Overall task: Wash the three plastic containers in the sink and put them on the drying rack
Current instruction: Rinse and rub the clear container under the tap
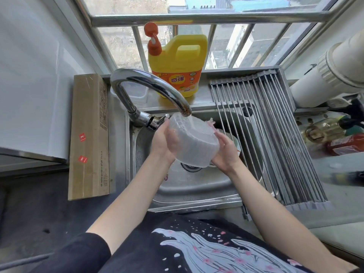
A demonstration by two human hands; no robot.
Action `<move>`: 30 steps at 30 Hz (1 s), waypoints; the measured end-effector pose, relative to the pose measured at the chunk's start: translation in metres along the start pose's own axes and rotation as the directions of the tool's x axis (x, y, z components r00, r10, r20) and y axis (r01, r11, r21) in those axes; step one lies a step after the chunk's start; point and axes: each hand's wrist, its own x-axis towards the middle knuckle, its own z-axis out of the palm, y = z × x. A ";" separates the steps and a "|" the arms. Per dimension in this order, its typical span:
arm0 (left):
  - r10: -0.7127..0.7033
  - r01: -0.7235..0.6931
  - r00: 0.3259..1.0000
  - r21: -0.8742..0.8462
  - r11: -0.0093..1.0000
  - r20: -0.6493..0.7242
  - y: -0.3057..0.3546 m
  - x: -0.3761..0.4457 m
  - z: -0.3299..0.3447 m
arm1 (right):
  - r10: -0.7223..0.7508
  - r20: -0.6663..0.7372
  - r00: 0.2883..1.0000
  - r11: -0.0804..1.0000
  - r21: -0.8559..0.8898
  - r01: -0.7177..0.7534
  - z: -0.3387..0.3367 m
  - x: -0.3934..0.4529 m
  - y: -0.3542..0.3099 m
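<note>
I hold a clear plastic container tilted over the steel sink, its upper rim right under the faucet spout, where water runs onto it. My left hand grips its left side. My right hand supports its right and lower side. The roll-up drying rack spans the right part of the sink and carries nothing. Another clear container stands on the ledge behind the faucet. Something white lies in the sink under the rack, behind my right hand.
A yellow detergent jug with an orange pump stands on the window ledge. A long cardboard box lies left of the sink. Bottles crowd the counter at the right, below a white pipe.
</note>
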 end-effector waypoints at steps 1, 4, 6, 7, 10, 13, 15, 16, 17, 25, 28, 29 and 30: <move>-0.044 0.043 0.999 -0.039 0.998 -0.027 0.000 0.002 0.002 | -0.019 -0.058 0.998 0.999 -0.034 0.017 -0.001 -0.002 0.006; -0.207 0.177 0.969 -0.207 0.962 -0.134 0.004 0.004 0.004 | -0.046 -0.205 0.978 0.963 -0.270 -0.012 0.004 -0.004 0.019; -0.246 0.177 0.947 -0.305 0.936 -0.207 0.006 0.011 0.001 | -0.020 -0.276 0.961 0.912 -0.399 -0.095 0.009 -0.005 0.021; -0.223 0.145 0.951 -0.330 0.933 -0.215 0.006 0.013 0.001 | 0.001 -0.317 0.949 0.890 -0.432 -0.145 0.012 -0.005 0.021; -0.104 0.071 0.989 -0.281 0.957 -0.105 0.003 0.009 0.006 | 0.108 -0.487 0.867 0.885 -0.351 -0.307 0.026 -0.003 0.020; -0.011 0.006 0.999 0.108 0.994 0.048 -0.012 -0.006 0.011 | 0.106 -0.528 0.843 0.907 -0.296 -0.300 0.040 0.002 0.022; 0.070 -0.126 0.989 0.487 0.864 0.132 -0.033 -0.014 0.011 | 0.042 -0.504 0.863 0.903 -0.351 -0.249 0.047 0.004 0.025; 0.114 -0.185 0.981 0.575 0.797 0.158 -0.043 -0.016 0.009 | 0.013 -0.484 0.875 0.896 -0.383 -0.226 0.049 0.003 0.027; 0.146 -0.219 0.975 0.596 0.772 0.168 -0.051 -0.018 0.008 | -0.023 -0.470 0.883 0.885 -0.420 -0.200 0.051 0.000 0.028; 0.456 -0.415 0.869 0.784 0.462 0.191 -0.061 0.001 -0.003 | -0.204 -0.326 0.923 0.673 -0.731 -0.110 0.041 -0.019 0.047; 0.546 -0.494 0.730 0.870 0.006 0.411 -0.039 -0.004 0.003 | -0.264 -0.309 0.914 0.640 -0.765 -0.073 0.040 -0.025 0.055; 0.550 -0.500 0.684 0.857 -0.125 0.479 -0.033 -0.003 0.004 | -0.211 -0.320 0.924 0.688 -0.720 -0.092 0.038 -0.023 0.057; 0.551 -0.497 0.635 0.832 -0.246 0.542 -0.027 -0.003 0.006 | -0.140 -0.332 0.933 0.740 -0.661 -0.124 0.038 -0.022 0.058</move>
